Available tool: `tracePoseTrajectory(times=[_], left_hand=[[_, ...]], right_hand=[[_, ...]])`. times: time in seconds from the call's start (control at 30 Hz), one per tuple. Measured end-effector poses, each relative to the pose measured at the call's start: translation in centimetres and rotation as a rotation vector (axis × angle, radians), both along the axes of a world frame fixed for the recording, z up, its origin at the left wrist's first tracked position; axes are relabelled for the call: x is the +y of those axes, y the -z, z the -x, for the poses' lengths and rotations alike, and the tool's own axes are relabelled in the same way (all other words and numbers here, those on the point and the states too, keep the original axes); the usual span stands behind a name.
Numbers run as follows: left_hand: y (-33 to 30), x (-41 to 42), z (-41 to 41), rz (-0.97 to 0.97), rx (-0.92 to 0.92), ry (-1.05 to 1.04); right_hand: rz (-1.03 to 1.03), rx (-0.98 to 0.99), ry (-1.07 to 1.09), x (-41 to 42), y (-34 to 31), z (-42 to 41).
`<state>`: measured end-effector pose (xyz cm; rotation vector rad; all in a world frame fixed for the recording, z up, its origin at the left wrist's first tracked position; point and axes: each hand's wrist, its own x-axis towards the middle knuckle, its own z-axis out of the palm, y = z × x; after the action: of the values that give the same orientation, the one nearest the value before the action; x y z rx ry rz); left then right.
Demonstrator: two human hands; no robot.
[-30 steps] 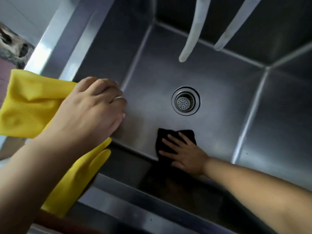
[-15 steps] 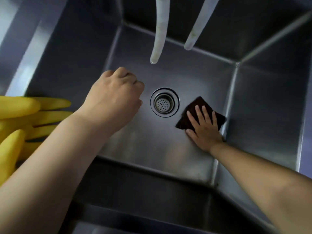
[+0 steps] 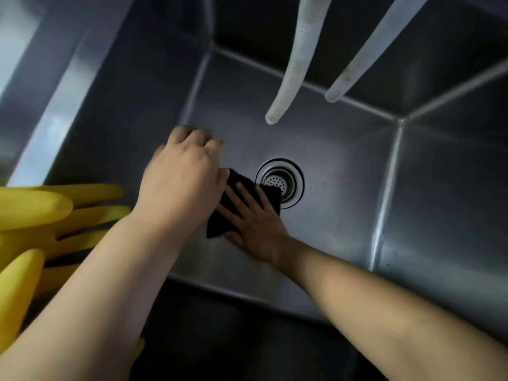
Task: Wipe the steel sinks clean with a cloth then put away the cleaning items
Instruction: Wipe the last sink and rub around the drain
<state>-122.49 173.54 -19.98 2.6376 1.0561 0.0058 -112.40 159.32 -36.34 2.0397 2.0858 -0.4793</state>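
Now the right hand (image 3: 254, 225) is pressing flat, fingers straight, on the cloth (image 3: 220, 226) beside the drain (image 3: 280, 182); the left hand (image 3: 184, 180) is hovering curled, holding nothing, above it.

Cloth (image 3: 242, 204) lies on sink (image 3: 343, 215) floor, frame centre, touching drain (image 3: 280, 182) at its right. Right hand (image 3: 255, 224) on cloth; left hand (image 3: 184, 177) above it, left. Gloves (image 3: 41, 224) at frame left, hoses (image 3: 297, 64) upper centre.

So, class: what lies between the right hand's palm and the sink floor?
A dark cloth lies flat between the right hand and the sink floor, beside the drain; the head view shows it.
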Motion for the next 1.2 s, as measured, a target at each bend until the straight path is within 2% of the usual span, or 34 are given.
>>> tracePoseTrajectory(times=[0.17, 0.3, 0.4, 0.5, 0.7, 0.9, 1.03, 1.2], left_hand=[[0.5, 0.0, 0.0, 0.055, 0.044, -0.015], [0.7, 0.1, 0.1, 0.118, 0.09, -0.033], [0.7, 0.1, 0.1, 0.155, 0.134, -0.071], [0.6, -0.1, 0.0, 0.164, 0.164, -0.053], [0.3, 0.0, -0.2, 0.147, 0.178, -0.006], [0.0, -0.3, -0.5, 0.149, 0.173, 0.028], [0.3, -0.4, -0.5, 0.168, 0.18, 0.023], [0.4, -0.3, -0.2, 0.208, 0.216, -0.012]], right_hand=[[-0.081, -0.054, 0.167, 7.7, 0.5, -3.5], [-0.092, -0.049, 0.373, 9.1, 0.4, -8.9], [-0.062, -0.109, 0.5, 6.7, 0.1, -12.5], [-0.077, -0.091, 0.585, 1.9, -0.5, -13.6], [-0.019, -0.141, 0.726, -6.3, -1.3, -7.4], [-0.033, -0.11, 0.584, -6.0, -0.7, 1.2], [0.002, -0.068, 0.308, -4.9, -0.2, 4.5], [0.006, 0.038, -0.09, -9.1, -0.2, 3.5]])
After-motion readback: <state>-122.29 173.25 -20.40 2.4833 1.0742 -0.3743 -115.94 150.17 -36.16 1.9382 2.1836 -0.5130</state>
